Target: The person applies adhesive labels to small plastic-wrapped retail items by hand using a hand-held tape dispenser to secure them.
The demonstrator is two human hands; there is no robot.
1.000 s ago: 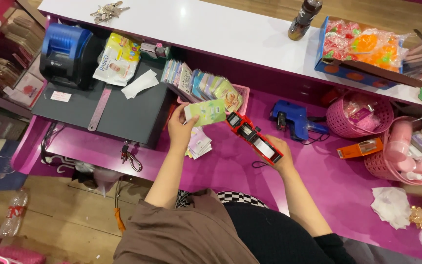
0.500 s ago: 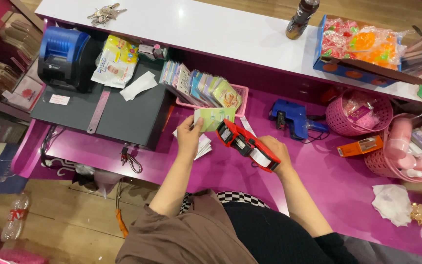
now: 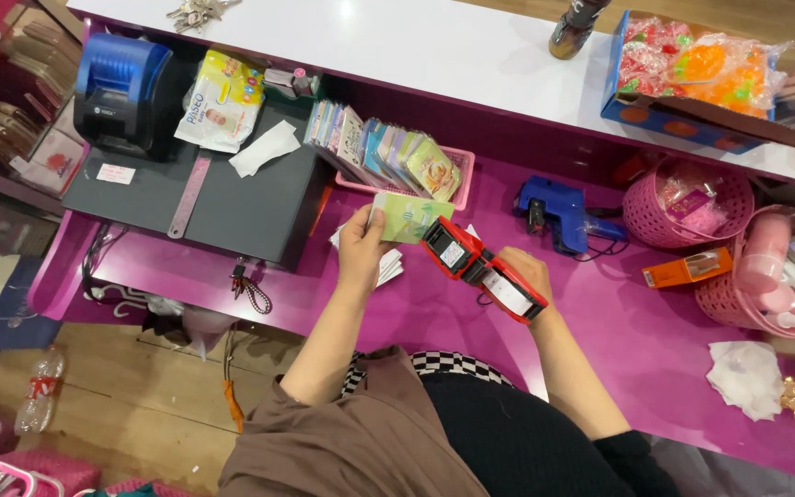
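Observation:
My left hand holds a small green packet above the pink counter. My right hand grips a red price-label gun, whose front end touches the lower right corner of the packet. Just behind the packet stands a pink tray with a row of several colourful packets leaning in it. A few white paper slips lie on the counter under my left hand.
A blue label gun lies on the pink counter. Pink baskets with bottles stand at the right, with an orange box beside them. At the left are a blue printer, wipes pack and grey cash drawer. Keys lie on the white top.
My left hand brought the green packet from near the tray down toward me. The red label gun moved left up to it and now touches the packet.

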